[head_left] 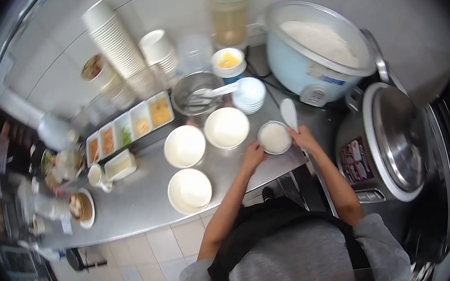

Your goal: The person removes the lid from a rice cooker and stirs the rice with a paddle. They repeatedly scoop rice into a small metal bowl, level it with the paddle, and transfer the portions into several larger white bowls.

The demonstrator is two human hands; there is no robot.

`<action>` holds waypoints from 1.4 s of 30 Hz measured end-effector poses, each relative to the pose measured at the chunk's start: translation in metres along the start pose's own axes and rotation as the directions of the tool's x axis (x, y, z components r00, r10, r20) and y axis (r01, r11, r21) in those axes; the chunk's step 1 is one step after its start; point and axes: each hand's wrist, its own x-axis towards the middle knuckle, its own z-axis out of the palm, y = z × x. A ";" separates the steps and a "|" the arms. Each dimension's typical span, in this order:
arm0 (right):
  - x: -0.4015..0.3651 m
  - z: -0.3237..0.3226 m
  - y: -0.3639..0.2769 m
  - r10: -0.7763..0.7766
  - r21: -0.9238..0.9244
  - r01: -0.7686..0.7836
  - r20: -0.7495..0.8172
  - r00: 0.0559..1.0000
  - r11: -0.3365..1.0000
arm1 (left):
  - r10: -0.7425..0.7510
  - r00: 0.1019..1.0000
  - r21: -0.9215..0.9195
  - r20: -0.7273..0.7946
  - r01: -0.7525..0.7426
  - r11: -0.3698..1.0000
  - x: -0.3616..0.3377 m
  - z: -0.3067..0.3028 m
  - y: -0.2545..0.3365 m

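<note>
A small bowl of white rice (pixel 275 137) is at the counter's right end, between my two hands. My left hand (pixel 254 155) is closed on the bowl's left rim. On the other side, my right hand (pixel 302 138) grips a white rice paddle (pixel 288 113) that points away from me; its fingers also reach the bowl's right rim. Left of the hands stand three white paper bowls: one (pixel 227 127) nearest the rice bowl, one (pixel 184 146) beside it, and one (pixel 190 191) closer to the counter's front edge. Their insides look white.
A light-blue rice cooker (pixel 305 71) full of rice stands open behind my right hand. A second cooker (pixel 395 139) with a steel lid is at the right. Behind the bowls are a metal pot (pixel 183 102), stacked small bowls (pixel 249 95), a topping tray (pixel 146 125) and stacked cups (pixel 115 39).
</note>
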 end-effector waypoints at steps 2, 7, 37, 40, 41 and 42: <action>-0.013 0.000 -0.016 -0.082 0.067 0.084 -0.028 0.996 0.994 | -0.027 0.999 -0.179 0.041 0.034 0.983 -0.037 -0.007 0.036; -0.077 -0.029 -0.141 -0.170 0.405 0.087 0.173 0.970 0.910 | 0.385 0.904 -0.131 -0.185 -0.411 0.902 -0.132 -0.032 0.099; -0.061 0.061 -0.204 -0.421 0.512 0.131 0.505 0.754 0.849 | 0.498 0.048 0.405 -0.866 0.652 0.641 -0.377 -0.187 -0.002; -0.057 0.074 -0.202 -0.424 0.477 0.153 0.534 0.732 0.866 | -0.017 0.050 0.044 -0.999 0.964 0.262 -0.420 -0.197 -0.129; -0.055 0.080 -0.202 -0.418 0.472 0.144 0.549 0.724 0.870 | -0.094 -0.002 -0.015 -0.996 0.990 0.139 -0.422 -0.192 -0.179; -0.057 0.086 -0.203 -0.411 0.469 0.133 0.563 0.717 0.873 | -0.162 -0.061 -0.063 -0.985 0.998 0.007 -0.424 -0.189 -0.223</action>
